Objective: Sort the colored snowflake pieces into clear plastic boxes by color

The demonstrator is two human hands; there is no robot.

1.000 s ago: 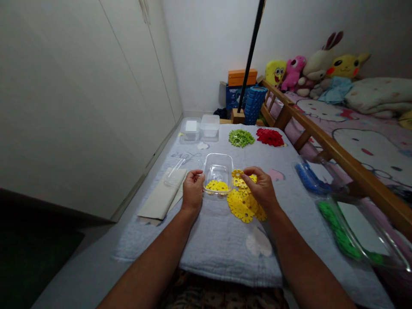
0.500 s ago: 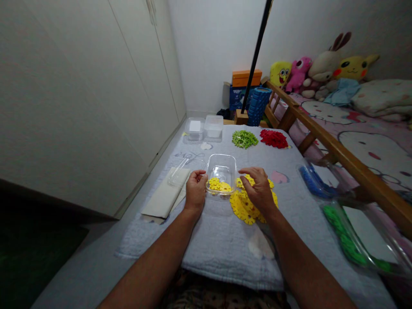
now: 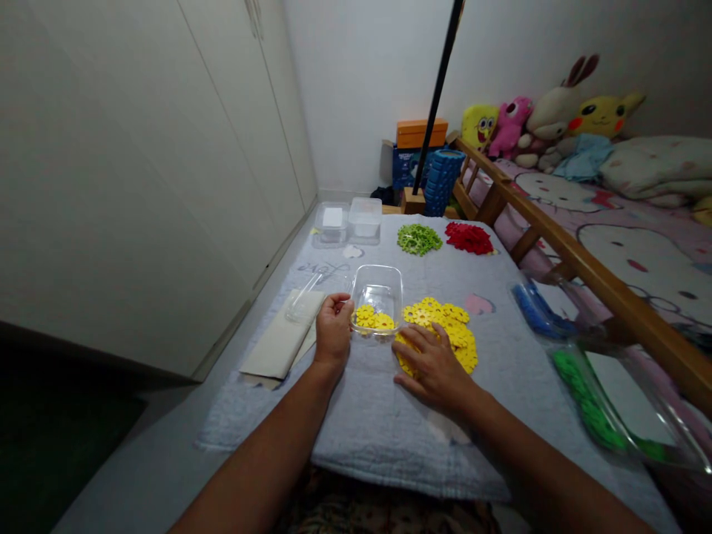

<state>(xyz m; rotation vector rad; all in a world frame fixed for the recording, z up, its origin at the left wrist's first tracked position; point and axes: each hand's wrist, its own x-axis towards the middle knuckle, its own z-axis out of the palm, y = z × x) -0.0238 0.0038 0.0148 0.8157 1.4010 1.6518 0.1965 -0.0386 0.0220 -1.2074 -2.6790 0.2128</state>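
A clear plastic container (image 3: pixel 378 278) stands in front of me with a few yellow snowflake-shaped discs (image 3: pixel 374 318) in its near end. My left hand (image 3: pixel 334 326) pinches the container's left rim between thumb and fingers. Right of the container, a pile of yellow discs (image 3: pixel 453 319) lies on the cloth. Over the near left part of that pile rests my right hand (image 3: pixel 431 363), palm down, fingers stretched out and thumb apart. Some discs are hidden beneath it.
Left lies folded beige card (image 3: pixel 283 345) with a clear lid (image 3: pixel 305 297) partly over it. Green (image 3: pixel 418 239) and red piles (image 3: pixel 469 238) sit farther back, near clear boxes (image 3: pixel 366 216). Packed boxes of blue (image 3: pixel 542 311) and green pieces (image 3: pixel 587 400) line the right, beside a wooden bed rail (image 3: pixel 556 233).
My right hand has moved down and left, from above the back of the yellow pile onto its near left part, fingers now flatter. My left hand stays at the container.
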